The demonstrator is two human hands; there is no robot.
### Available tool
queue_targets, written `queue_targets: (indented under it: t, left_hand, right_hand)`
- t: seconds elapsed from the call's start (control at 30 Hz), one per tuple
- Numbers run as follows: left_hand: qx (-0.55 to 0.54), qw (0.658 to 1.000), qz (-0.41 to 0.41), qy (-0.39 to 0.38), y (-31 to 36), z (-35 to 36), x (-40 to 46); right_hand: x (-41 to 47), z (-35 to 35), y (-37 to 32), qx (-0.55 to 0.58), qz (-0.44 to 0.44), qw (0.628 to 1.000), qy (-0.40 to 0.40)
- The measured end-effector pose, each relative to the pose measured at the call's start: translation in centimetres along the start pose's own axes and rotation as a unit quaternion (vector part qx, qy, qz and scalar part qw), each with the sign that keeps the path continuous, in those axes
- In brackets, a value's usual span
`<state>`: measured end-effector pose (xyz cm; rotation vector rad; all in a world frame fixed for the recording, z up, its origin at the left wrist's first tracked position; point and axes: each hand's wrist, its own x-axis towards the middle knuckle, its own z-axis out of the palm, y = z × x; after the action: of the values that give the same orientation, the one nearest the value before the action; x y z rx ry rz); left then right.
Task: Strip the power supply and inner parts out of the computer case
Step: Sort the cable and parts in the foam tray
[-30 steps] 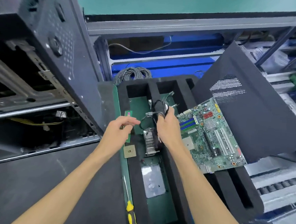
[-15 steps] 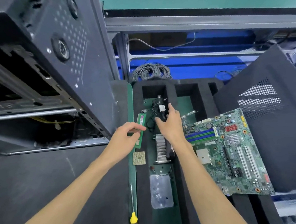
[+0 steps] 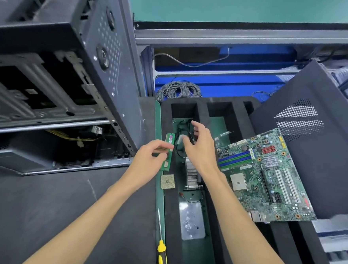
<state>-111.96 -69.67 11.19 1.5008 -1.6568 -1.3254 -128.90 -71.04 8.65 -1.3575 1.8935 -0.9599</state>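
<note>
Just now the left hand (image 3: 149,157) pinches the green memory stick (image 3: 168,152) by the foam tray (image 3: 226,234); the right hand (image 3: 199,148), fingers loosely spread, hovers over the black cable bundle (image 3: 182,130). Snagged wires could drag the heatsink (image 3: 191,174). The computer case (image 3: 54,86) stands left, power supply inside, I judge.

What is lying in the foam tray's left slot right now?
In the foam tray: black cable bundle, finned heatsink, clear screw bag. The right hand covers part of the bundle.
</note>
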Motion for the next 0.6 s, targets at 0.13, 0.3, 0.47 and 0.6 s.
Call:
queue_targets:
  t: [0.13, 0.3, 0.47, 0.6]
  left_hand:
    - [-0.009, 1.0, 0.021, 0.005, 0.3, -1.3, -1.7]
    - [-0.013, 0.998, 0.056, 0.003, 0.5, -3.2, -4.6]
    - [-0.012, 0.996, 0.087, 0.021, -0.4, -6.9, -8.1]
    - [-0.023, 0.993, 0.099, 0.066, -1.7, -11.0, -10.5]
  right_hand:
    - [-2.1, 0.2, -1.7, 0.028, -0.024, 0.999, 0.025]
    - [-6.1, 1.1, -4.6, 0.045, -0.05, 0.996, 0.065]
    - [-10.4, 3.2, -7.8, 0.067, -0.058, 0.993, 0.073]
    - [-13.0, 5.2, -10.2, 0.073, -0.053, 0.993, 0.082]
